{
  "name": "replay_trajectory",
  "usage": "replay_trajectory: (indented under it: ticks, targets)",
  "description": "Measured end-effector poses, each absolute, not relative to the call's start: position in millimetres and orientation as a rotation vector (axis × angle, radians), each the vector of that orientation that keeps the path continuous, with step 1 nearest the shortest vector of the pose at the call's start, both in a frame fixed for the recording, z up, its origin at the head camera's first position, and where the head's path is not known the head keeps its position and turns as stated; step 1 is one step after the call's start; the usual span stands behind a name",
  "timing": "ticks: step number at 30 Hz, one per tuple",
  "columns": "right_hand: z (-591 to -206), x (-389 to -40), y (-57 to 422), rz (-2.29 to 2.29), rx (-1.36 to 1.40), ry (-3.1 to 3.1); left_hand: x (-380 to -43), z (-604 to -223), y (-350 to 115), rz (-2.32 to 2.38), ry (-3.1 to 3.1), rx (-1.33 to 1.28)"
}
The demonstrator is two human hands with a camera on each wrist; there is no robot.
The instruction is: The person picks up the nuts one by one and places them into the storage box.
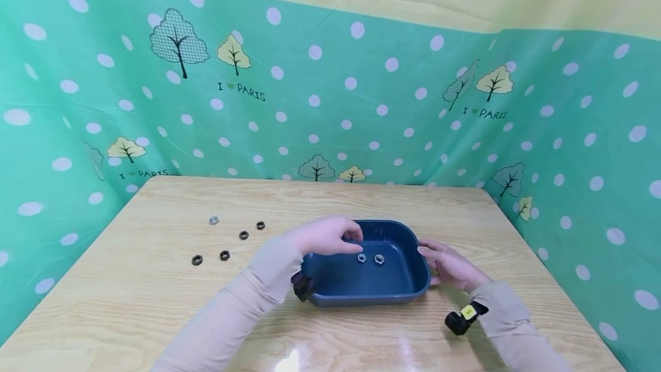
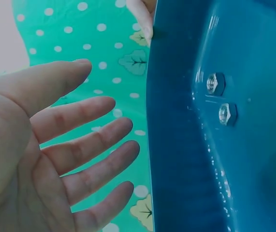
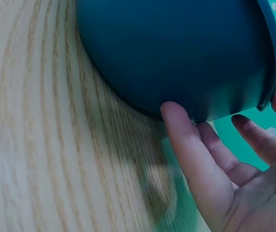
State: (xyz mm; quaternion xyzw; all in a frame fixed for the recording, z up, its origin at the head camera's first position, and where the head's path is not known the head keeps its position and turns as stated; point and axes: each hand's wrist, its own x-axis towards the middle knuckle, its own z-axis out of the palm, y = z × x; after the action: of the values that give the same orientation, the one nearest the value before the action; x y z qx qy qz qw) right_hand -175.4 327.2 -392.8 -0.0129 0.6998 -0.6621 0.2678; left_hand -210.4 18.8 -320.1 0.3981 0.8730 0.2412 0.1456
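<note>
A dark blue rectangular tray [image 1: 356, 297] stands on the table, with two silver hex nuts [image 1: 379, 259] on its floor. My left hand [image 1: 330, 237] is over the tray's left part; the left wrist view shows its fingers spread and loosely bent, with nothing between them. At the tray's right end, my right hand [image 1: 449, 266] holds the side, its thumb at the rim and other fingertips against the outer wall [image 3: 176, 63]. The two hex nuts [image 2: 227, 114] lie close together in the left wrist view, near the foot of the tray's wall.
On the wooden table [image 1: 155, 303], left of the tray, lie several black hex nuts [image 1: 224, 255] and one silver nut [image 1: 214, 220]. A green and yellow patterned cloth [image 1: 310, 102] hangs behind the table and along its sides.
</note>
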Motion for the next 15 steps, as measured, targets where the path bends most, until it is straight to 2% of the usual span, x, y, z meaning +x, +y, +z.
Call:
replay_trajectory:
  ticks: [15]
  targets:
    - [-396.4, -176.5, 327.4, -1.789, -0.067, 1.858, -193.0, -329.5, -24.3, 0.717, 2.517, 1.130]
